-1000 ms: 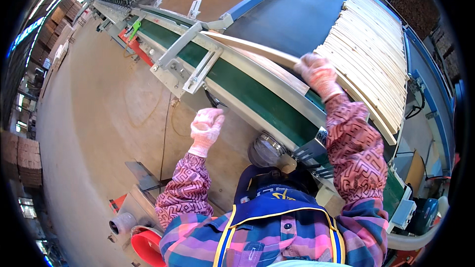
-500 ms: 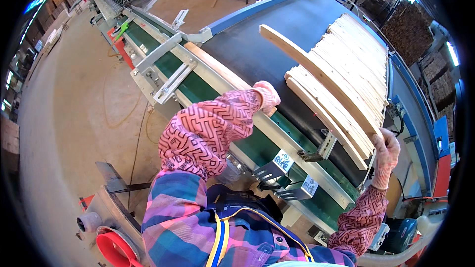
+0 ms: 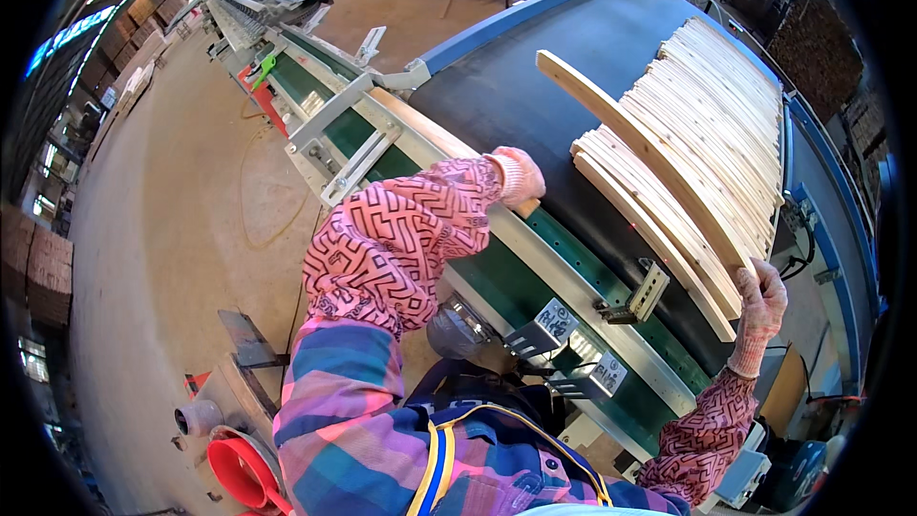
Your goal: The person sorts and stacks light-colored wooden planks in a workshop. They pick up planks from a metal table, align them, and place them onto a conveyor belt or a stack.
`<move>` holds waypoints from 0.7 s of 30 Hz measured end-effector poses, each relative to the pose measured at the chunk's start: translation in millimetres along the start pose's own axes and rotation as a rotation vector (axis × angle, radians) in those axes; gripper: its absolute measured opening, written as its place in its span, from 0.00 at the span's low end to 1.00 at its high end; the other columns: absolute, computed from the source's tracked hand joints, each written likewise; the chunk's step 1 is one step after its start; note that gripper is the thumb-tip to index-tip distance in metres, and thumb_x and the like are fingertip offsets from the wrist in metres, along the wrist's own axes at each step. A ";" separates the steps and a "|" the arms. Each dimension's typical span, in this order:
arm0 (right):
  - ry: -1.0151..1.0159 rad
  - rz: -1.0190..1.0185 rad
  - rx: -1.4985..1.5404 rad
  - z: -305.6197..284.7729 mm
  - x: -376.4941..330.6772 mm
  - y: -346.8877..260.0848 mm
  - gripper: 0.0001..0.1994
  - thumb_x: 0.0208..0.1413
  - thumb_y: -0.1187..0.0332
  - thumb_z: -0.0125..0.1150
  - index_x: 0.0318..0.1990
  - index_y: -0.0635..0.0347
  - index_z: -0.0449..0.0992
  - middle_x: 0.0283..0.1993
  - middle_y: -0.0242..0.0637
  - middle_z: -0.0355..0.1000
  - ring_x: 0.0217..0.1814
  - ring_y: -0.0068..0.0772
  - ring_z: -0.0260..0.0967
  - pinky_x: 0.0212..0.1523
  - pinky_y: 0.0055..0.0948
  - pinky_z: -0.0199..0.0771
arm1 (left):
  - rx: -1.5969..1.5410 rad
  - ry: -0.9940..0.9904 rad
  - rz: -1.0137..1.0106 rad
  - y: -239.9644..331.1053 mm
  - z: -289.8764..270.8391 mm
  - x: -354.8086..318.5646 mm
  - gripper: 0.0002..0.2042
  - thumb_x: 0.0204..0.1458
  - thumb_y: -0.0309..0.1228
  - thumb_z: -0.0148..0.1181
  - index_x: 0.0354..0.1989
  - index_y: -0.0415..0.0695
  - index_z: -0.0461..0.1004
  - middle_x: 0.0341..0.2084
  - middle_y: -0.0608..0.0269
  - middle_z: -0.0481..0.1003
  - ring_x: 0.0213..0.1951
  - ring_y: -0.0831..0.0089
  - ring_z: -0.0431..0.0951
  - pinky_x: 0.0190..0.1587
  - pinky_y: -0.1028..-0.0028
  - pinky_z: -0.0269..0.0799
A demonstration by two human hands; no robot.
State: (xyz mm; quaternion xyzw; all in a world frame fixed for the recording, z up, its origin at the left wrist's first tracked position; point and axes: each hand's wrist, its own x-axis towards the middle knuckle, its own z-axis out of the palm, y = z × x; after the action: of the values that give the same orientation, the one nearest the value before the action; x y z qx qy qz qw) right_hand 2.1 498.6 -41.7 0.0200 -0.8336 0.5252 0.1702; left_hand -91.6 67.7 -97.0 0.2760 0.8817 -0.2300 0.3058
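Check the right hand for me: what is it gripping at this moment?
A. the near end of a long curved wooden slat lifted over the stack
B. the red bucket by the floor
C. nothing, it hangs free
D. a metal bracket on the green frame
A: the right hand closes on the near end of the curved wooden slat, which lies slanted across the stack of slats on the dark belt.
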 end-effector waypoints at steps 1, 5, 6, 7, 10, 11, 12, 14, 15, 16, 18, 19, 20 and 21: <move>0.012 0.008 -0.022 -0.2 -0.8 -0.9 0.13 0.51 0.72 0.69 0.44 0.68 0.79 0.34 0.30 0.74 0.38 0.20 0.69 0.44 0.21 0.69 | 0.003 0.010 -0.014 -5.3 3.2 -2.3 0.19 0.47 0.27 0.64 0.51 0.45 0.78 0.44 0.58 0.80 0.48 0.54 0.81 0.45 0.56 0.78; -0.009 0.080 -0.093 4.8 -2.0 -6.3 0.13 0.51 0.73 0.68 0.44 0.68 0.79 0.33 0.30 0.75 0.36 0.19 0.68 0.42 0.20 0.68 | 0.112 0.036 -0.145 -19.2 32.7 5.8 0.18 0.47 0.31 0.68 0.49 0.53 0.80 0.51 0.63 0.76 0.55 0.57 0.75 0.43 0.50 0.77; -0.032 0.088 -0.081 5.6 0.0 -5.1 0.13 0.51 0.73 0.68 0.44 0.68 0.79 0.33 0.30 0.75 0.36 0.19 0.68 0.42 0.20 0.69 | 0.135 0.116 -0.120 -27.3 43.8 1.5 0.17 0.48 0.31 0.67 0.49 0.56 0.80 0.52 0.63 0.75 0.58 0.58 0.73 0.46 0.51 0.77; -0.044 0.096 -0.077 6.5 1.0 -1.8 0.13 0.51 0.73 0.68 0.43 0.69 0.79 0.33 0.30 0.75 0.36 0.20 0.68 0.41 0.20 0.69 | 0.075 0.197 -0.108 -36.2 52.1 -1.4 0.18 0.50 0.30 0.65 0.52 0.58 0.78 0.53 0.63 0.73 0.60 0.59 0.70 0.50 0.53 0.75; -0.064 0.139 0.007 7.5 1.6 2.0 0.12 0.51 0.71 0.68 0.42 0.68 0.79 0.31 0.29 0.74 0.29 0.16 0.66 0.31 0.18 0.65 | -0.272 0.143 -0.254 -40.9 40.6 -17.5 0.33 0.53 0.24 0.58 0.67 0.66 0.59 0.60 0.57 0.66 0.62 0.56 0.68 0.62 0.56 0.65; -0.079 0.172 0.044 3.1 2.3 6.6 0.12 0.51 0.70 0.68 0.41 0.68 0.79 0.30 0.29 0.74 0.28 0.15 0.65 0.28 0.17 0.63 | -0.356 0.214 -0.292 -38.5 35.2 -23.8 0.34 0.53 0.24 0.57 0.68 0.65 0.58 0.61 0.57 0.66 0.62 0.55 0.68 0.62 0.57 0.65; -0.094 0.206 0.082 -0.2 2.8 11.9 0.12 0.52 0.70 0.68 0.41 0.68 0.79 0.30 0.29 0.74 0.26 0.14 0.64 0.25 0.16 0.61 | -0.441 0.285 -0.329 -35.3 31.0 -28.8 0.34 0.53 0.23 0.57 0.68 0.65 0.57 0.61 0.57 0.66 0.62 0.54 0.68 0.62 0.57 0.65; -0.073 0.217 0.164 -0.6 0.2 23.7 0.10 0.52 0.69 0.68 0.38 0.66 0.80 0.26 0.27 0.72 0.21 0.12 0.59 0.21 0.14 0.55 | -0.518 0.437 -0.331 -26.1 35.4 -27.1 0.29 0.54 0.29 0.59 0.66 0.62 0.62 0.59 0.58 0.68 0.61 0.57 0.69 0.62 0.58 0.65; -0.082 0.231 0.204 -3.5 -2.3 26.9 0.10 0.52 0.69 0.68 0.38 0.66 0.80 0.26 0.27 0.71 0.21 0.13 0.59 0.21 0.14 0.55 | -0.580 0.476 -0.316 -19.0 37.6 -25.4 0.27 0.54 0.31 0.59 0.64 0.61 0.64 0.58 0.58 0.69 0.60 0.58 0.70 0.62 0.59 0.65; -0.098 0.235 0.243 -6.4 -0.3 29.5 0.10 0.52 0.69 0.68 0.37 0.66 0.80 0.25 0.26 0.71 0.21 0.13 0.59 0.21 0.14 0.56 | -0.648 0.521 -0.310 -11.4 37.2 -28.4 0.26 0.54 0.33 0.59 0.63 0.60 0.66 0.57 0.58 0.69 0.60 0.59 0.70 0.62 0.60 0.65; -0.105 0.267 0.238 -15.2 -2.3 43.6 0.10 0.52 0.67 0.67 0.36 0.65 0.80 0.25 0.27 0.71 0.18 0.14 0.59 0.20 0.15 0.57 | -0.860 0.712 -0.208 3.0 44.0 -11.1 0.20 0.56 0.38 0.60 0.58 0.53 0.72 0.53 0.56 0.74 0.53 0.60 0.76 0.57 0.62 0.69; -0.105 0.260 0.259 -18.5 -3.1 52.5 0.10 0.52 0.66 0.67 0.36 0.65 0.80 0.25 0.27 0.72 0.18 0.15 0.59 0.19 0.16 0.58 | -1.074 0.754 -0.148 9.0 44.3 -0.5 0.20 0.56 0.38 0.60 0.57 0.51 0.72 0.51 0.57 0.75 0.52 0.60 0.77 0.55 0.62 0.71; -0.099 0.251 0.276 -22.9 -4.6 62.5 0.11 0.51 0.65 0.67 0.36 0.65 0.80 0.25 0.28 0.72 0.17 0.16 0.60 0.19 0.16 0.59 | -1.288 0.796 -0.072 15.9 39.4 12.7 0.20 0.56 0.38 0.61 0.57 0.49 0.73 0.49 0.58 0.77 0.50 0.60 0.78 0.53 0.63 0.73; -0.080 0.269 0.243 -28.1 -6.2 70.2 0.12 0.50 0.64 0.67 0.36 0.65 0.80 0.25 0.29 0.73 0.17 0.17 0.61 0.18 0.17 0.61 | -1.989 0.664 -0.048 26.1 28.3 30.1 0.19 0.57 0.37 0.63 0.56 0.46 0.73 0.45 0.60 0.78 0.50 0.60 0.78 0.52 0.63 0.75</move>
State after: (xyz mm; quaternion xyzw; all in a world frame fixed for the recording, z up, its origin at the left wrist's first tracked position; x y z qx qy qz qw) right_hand 0.3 553.9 -93.6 -0.0503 -0.7653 0.6387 0.0613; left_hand -83.4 81.2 -143.3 -0.0680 0.7182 0.6796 0.1330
